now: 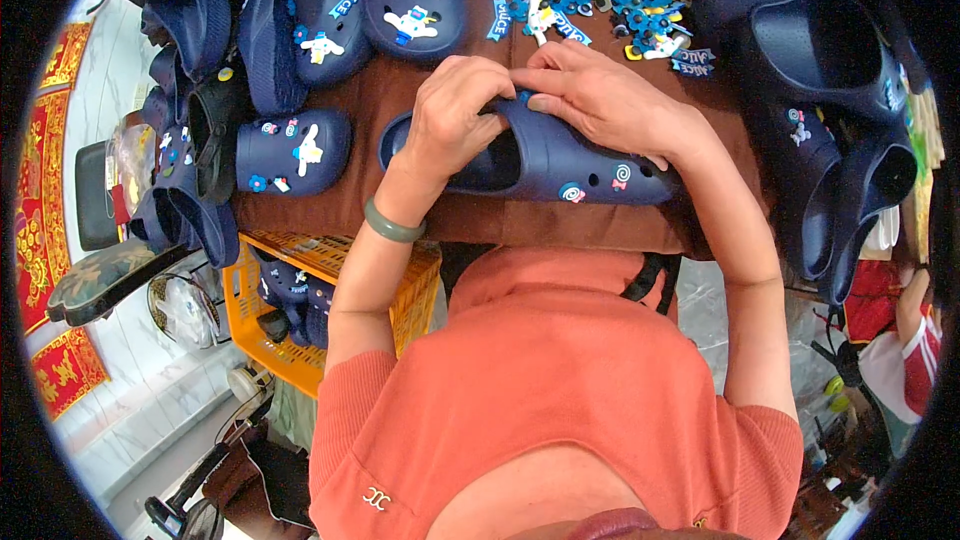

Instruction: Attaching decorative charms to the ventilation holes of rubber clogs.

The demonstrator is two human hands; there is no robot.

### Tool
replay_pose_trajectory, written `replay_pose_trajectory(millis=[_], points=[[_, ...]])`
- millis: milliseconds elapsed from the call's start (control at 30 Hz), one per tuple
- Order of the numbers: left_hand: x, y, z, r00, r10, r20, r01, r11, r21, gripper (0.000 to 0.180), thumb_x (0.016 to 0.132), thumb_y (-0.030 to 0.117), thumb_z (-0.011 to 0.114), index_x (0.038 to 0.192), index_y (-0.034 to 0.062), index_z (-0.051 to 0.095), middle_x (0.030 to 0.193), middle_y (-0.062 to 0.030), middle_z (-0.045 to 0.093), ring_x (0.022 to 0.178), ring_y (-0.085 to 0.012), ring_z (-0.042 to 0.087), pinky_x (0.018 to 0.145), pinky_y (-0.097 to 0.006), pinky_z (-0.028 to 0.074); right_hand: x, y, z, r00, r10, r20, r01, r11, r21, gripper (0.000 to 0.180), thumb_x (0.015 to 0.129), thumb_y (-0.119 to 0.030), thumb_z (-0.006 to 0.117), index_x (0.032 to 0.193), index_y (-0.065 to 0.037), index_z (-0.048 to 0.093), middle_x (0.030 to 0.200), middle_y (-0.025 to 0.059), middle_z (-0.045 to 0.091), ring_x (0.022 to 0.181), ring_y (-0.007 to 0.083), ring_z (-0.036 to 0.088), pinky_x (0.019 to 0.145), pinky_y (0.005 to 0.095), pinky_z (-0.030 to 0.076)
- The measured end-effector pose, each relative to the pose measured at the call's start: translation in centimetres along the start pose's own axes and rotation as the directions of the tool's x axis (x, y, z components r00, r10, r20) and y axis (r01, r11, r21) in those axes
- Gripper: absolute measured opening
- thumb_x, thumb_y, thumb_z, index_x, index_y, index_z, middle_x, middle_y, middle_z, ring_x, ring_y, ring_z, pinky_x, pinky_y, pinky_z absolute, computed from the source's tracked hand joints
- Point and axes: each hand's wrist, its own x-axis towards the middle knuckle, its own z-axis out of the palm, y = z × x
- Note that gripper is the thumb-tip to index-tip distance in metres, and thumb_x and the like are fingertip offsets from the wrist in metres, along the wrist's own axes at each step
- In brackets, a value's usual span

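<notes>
A navy foam clog (560, 168) lies on its side before me, its opening to the left and its toe to the right. Two swirl lollipop charms with pink bows sit in its holes. My left hand (455, 115) curls over the opening's rim, some fingertips hidden inside. At the clog's upper edge, the thumb and forefinger of my right hand (605, 105) pinch at a small blue shoe charm (523, 97), partly covered by the fingers. Just beyond lies a loose pile of charms (645, 15), mostly blue, white and yellow.
A brown cloth (335, 208) covers the table. Decorated navy clogs (292, 155) crowd the left, with more clogs (820, 35) at the right. Below the table's left edge stands an orange crate (290, 368) holding clogs. Another person's arm (911, 308) shows at the far right.
</notes>
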Motion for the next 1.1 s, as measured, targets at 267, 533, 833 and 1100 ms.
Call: replay_pose_trajectory(millis=[267, 533, 833, 1100], points=[[0.2, 0.4, -0.4, 0.997, -0.046, 0.068, 0.048, 0.999, -0.026, 0.033, 0.052, -0.011, 0.062, 0.082, 0.0025, 0.058, 0.083, -0.0122, 0.062, 0.078, -0.0317, 0.061, 0.069, -0.038, 0.05, -0.4, 0.7, 0.0, 0.994, 0.043, -0.098, -0.017, 0.969, 0.248, 0.024, 0.083, -0.02, 0.068, 0.098, -0.002, 0.064, 0.088, 0.0135, 0.062, 0.086, 0.0325, 0.061, 0.078, 0.0398, 0.048], [0.2, 0.3, -0.1, 0.999, 0.009, 0.052, -0.009, 1.0, 0.008, 0.031, 0.053, -0.011, 0.063, 0.081, 0.0025, 0.059, 0.082, -0.0126, 0.062, 0.077, -0.0316, 0.062, 0.068, -0.038, 0.051, -0.4, 0.3, 0.0, 0.988, 0.061, -0.145, -0.033, 0.982, 0.186, 0.023, 0.078, -0.021, 0.072, 0.087, -0.003, 0.061, 0.085, 0.0118, 0.062, 0.083, 0.0308, 0.061, 0.072, 0.0392, 0.048], [0.4, 0.3, 0.0, 0.998, 0.024, 0.062, -0.025, 1.0, 0.012, 0.032, 0.055, -0.01, 0.064, 0.084, 0.0023, 0.06, 0.083, -0.0125, 0.062, 0.078, -0.0314, 0.062, 0.068, -0.038, 0.051, -0.5, 1.4, 0.7, 0.978, -0.077, -0.194, 0.108, 0.982, 0.156, 0.022, 0.082, -0.019, 0.07, 0.097, -0.003, 0.066, 0.095, 0.0129, 0.066, 0.088, 0.031, 0.062, 0.077, 0.0371, 0.049], [0.2, 0.4, 0.3, 1.0, -0.008, 0.027, 0.008, 1.0, 0.028, 0.036, 0.055, -0.008, 0.066, 0.088, 0.0042, 0.06, 0.085, -0.0096, 0.062, 0.078, -0.0283, 0.062, 0.066, -0.037, 0.049, -0.7, -0.2, 0.2, 0.966, 0.228, -0.126, -0.18, 0.934, 0.309, 0.025, 0.082, -0.025, 0.07, 0.094, -0.003, 0.067, 0.088, 0.013, 0.066, 0.087, 0.0307, 0.062, 0.078, 0.0386, 0.049]])
